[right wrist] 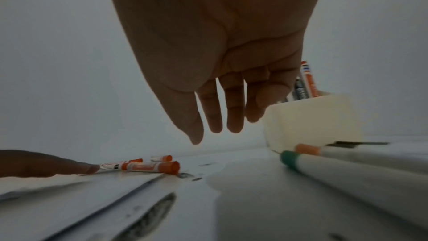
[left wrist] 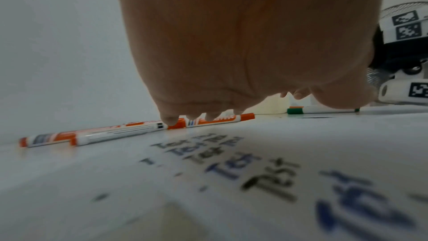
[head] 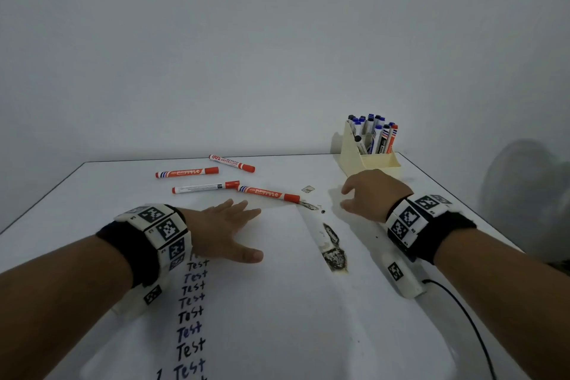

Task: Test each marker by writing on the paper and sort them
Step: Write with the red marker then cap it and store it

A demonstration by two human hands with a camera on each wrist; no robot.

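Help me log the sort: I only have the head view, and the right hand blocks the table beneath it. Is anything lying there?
Observer: Yes. The right wrist view shows a green-capped marker lying on the table below the right hand.
Operator: Only that one?
Observer: No. An orange-capped marker lies right beside it, on the side toward the cream holder.
Operator: Is the hand gripping either?
Observer: No. Its palm is empty and its fingers are straight, raised off the table and touching neither marker.
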